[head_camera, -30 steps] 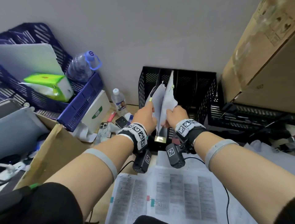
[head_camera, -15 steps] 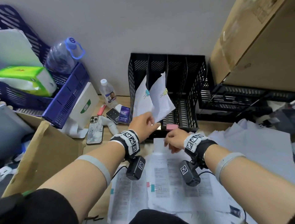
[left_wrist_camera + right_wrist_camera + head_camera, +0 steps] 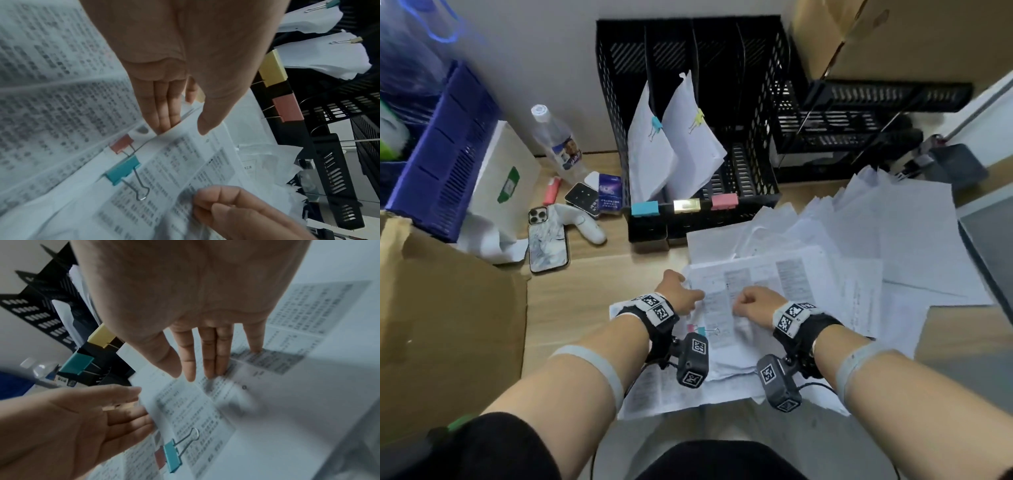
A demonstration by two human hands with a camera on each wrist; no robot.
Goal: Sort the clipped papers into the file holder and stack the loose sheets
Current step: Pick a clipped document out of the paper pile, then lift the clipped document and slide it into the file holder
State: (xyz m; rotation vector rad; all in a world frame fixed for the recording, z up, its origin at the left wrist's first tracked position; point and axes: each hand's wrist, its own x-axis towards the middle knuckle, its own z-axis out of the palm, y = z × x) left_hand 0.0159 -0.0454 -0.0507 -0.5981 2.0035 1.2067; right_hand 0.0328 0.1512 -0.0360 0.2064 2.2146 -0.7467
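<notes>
Both my hands are down on the printed sheet on top of the paper pile, right in front of me.

My left hand has straight fingers slid under the sheet's left edge with the thumb on top, a light pinch of the edge. My right hand lies on the sheet with fingers straight and spread a little, tips pressing the print, holding nothing. In the head view it looks like a loose fist, but the right wrist view shows it flat.

Key relation: the sheet's long axis runs away from me toward the file holder, which stands straight ahead, well apart from the hands. The teal clip bites the sheet's left edge nearer my body than my left fingers, so the left hand is the closer one. A pink clip sits just beside it on the paper underneath, their edges nearly touching.

My guess: this is a teal-clipped bundle bound for the slot marked with a teal clip, leftmost of the three marked.

The holder already has two clipped bundles leaning in it, one with a teal clip, one yellow. Loose sheets fan out to my right, unstacked.

Writing: the sheet's print is columned and too blurred to read. The water bottle label is unreadable.
</notes>
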